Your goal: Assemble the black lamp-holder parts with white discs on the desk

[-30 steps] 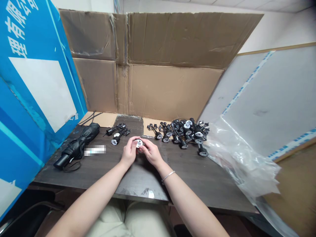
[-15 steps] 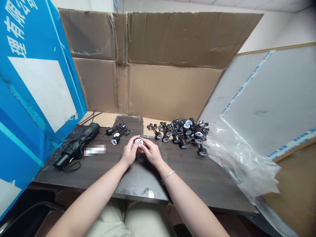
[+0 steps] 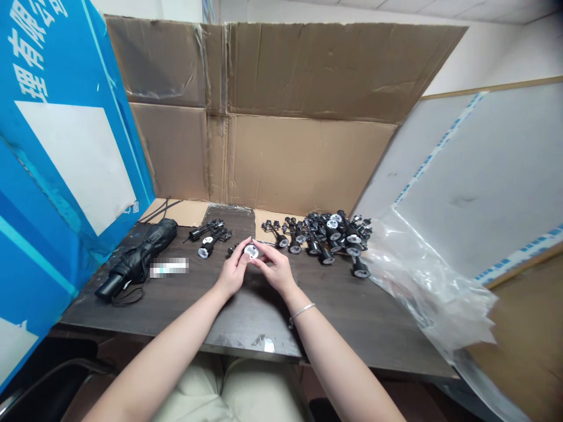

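Observation:
A small black part with a round white end face (image 3: 251, 252) is held between both my hands above the desk, its white face turned up toward me. My left hand (image 3: 233, 272) grips it from the left with fingers and thumb closed at the rim. From the right, my right hand (image 3: 275, 269) closes on the same part. My fingers hide most of its dark body; a bit of black shows beyond the left fingertips. Two similar black parts, one with a white end (image 3: 205, 248), lie to the left of my hands.
Several like black parts with thin arms are piled (image 3: 325, 237) at the back right. A folded black umbrella (image 3: 138, 258) lies on the left of the dark desk (image 3: 352, 316). Clear plastic sheeting (image 3: 440, 293) hangs at the right edge. Cardboard (image 3: 308, 158) stands behind.
The part has shifted slightly right and up in my hands. My left thumb has moved off the white face, so more of it shows.

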Tool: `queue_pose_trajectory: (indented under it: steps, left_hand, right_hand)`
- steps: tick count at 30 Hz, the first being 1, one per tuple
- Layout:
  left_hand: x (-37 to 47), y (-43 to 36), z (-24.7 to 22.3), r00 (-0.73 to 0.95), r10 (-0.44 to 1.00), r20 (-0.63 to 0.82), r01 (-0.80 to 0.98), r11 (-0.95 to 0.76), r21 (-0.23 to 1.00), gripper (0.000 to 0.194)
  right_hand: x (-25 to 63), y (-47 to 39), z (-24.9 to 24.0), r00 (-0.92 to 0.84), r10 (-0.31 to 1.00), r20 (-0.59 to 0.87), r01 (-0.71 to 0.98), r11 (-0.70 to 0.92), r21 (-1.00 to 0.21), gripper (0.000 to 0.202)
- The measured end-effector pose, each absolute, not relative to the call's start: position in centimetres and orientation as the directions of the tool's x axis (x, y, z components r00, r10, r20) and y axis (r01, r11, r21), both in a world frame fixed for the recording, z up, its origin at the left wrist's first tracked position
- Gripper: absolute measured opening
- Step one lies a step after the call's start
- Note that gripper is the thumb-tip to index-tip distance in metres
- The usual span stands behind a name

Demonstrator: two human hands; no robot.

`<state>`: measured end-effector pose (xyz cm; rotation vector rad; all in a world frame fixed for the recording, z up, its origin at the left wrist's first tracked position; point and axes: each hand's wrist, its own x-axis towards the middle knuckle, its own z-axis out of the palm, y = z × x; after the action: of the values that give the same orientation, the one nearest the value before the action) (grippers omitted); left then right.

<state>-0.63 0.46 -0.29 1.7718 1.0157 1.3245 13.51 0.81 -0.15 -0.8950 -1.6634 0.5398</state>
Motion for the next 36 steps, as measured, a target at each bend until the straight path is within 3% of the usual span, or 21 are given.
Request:
queue_pose_trajectory:
  steps: [10, 17, 27, 36]
  left_hand:
    - [-1.3, 0.9, 0.0, 0.218, 0.872, 0.439, 0.213, -0.481, 0.850, 0.042]
    - [-1.7, 1.2, -0.3, 0.225, 0.860, 0.459, 0.328, -0.510, 0.795, 0.041]
    - [-1.8, 1.0, -0.1, 0.210, 0.842, 0.496, 0.440, -0.535, 0.721, 0.040]
    - [-1.8, 0.8, 0.3, 0.224, 0.838, 0.497, 0.440, -0.542, 0.716, 0.038]
  right_hand:
    - [14.1, 0.6, 0.2, -0.154, 0.685, 0.712, 0.451, 0.690, -0.566, 0.032]
    - [14.1, 0.6, 0.4, -0.155, 0.672, 0.724, 0.438, 0.704, -0.560, 0.017]
    - [13.9, 0.7, 0.1, -0.175, 0.616, 0.768, 0.525, 0.718, -0.456, 0.017]
    - [13.3, 0.5, 0.3, -0.159, 0.664, 0.730, 0.414, 0.716, -0.562, 0.010]
